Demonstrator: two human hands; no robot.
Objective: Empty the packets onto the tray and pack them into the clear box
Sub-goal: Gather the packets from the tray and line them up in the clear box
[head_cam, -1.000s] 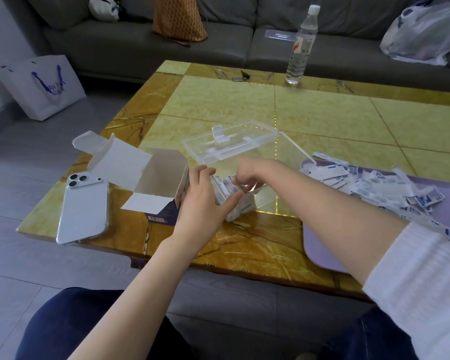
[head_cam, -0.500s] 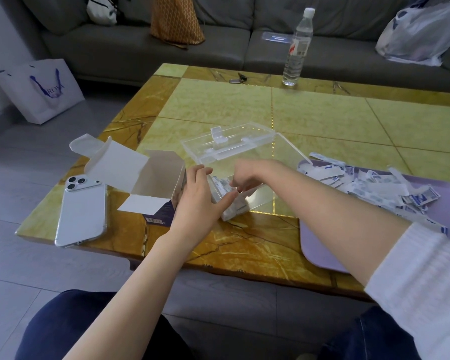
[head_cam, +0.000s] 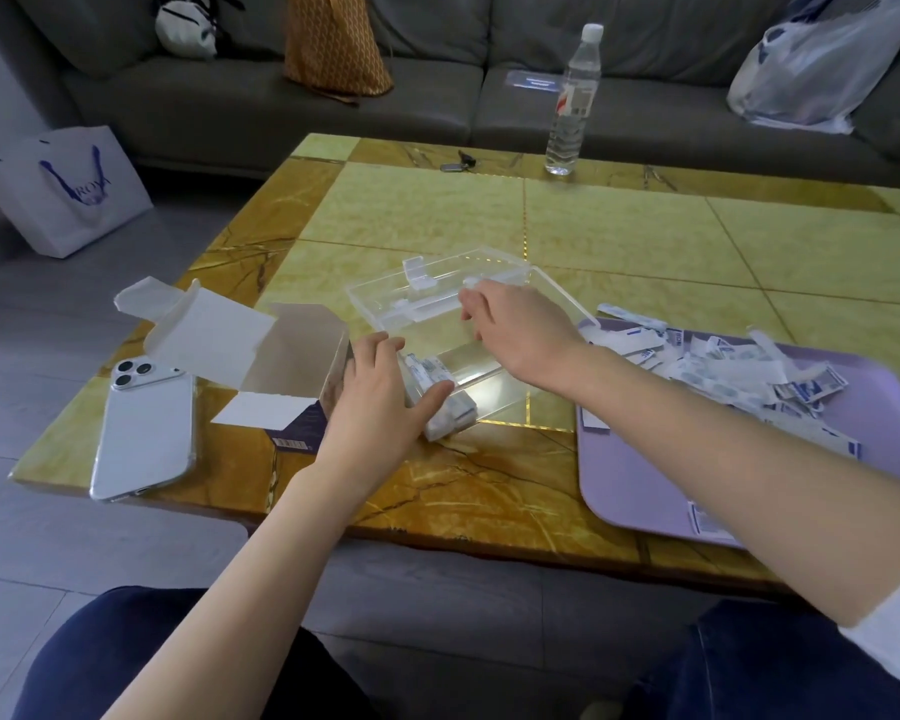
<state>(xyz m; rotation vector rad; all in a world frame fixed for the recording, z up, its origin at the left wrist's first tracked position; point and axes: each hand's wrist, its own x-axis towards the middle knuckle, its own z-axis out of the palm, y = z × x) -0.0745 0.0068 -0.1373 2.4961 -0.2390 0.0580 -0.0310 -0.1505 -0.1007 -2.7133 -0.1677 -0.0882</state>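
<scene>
Head view: looks down past both forearms onto a yellow stone table (head_cam: 437, 220); the lap fills the bottom of the frame.
Tray (head_cam: 655, 475): lilac, lower right, just beside the clear box, likely so each transfer is a short reach. Its right side is cut off by the frame.
Left hand (head_cam: 380, 407): laid against the left end of the clear box (head_cam: 494, 379) at centre frame, fingers nearly straight, thumb spread along the near wall. It appears to brace the box, not clasp it.
Packed packets (head_cam: 453, 413): a stack against the box's left end, under the left thumb. How many cannot be counted.
Right hand (head_cam: 523, 335): over the open box, fingers loosely extended toward the left, nothing seen in them. The palm side is hidden.
Lid (head_cam: 427, 293): swung back behind the box. Whether the right fingertips touch it cannot be told.
Loose packets (head_cam: 718, 376): heaped at the tray's far end, so most of the packing looks undone. Their print is too small to read.
Carton (head_cam: 302, 350): left of the box with its flaps open; the inside shows nothing, apparently emptied.
Phone (head_cam: 144, 428): face down at the table's left edge.
Bottle (head_cam: 572, 101): upright at the far edge of the table, before a grey sofa.
</scene>
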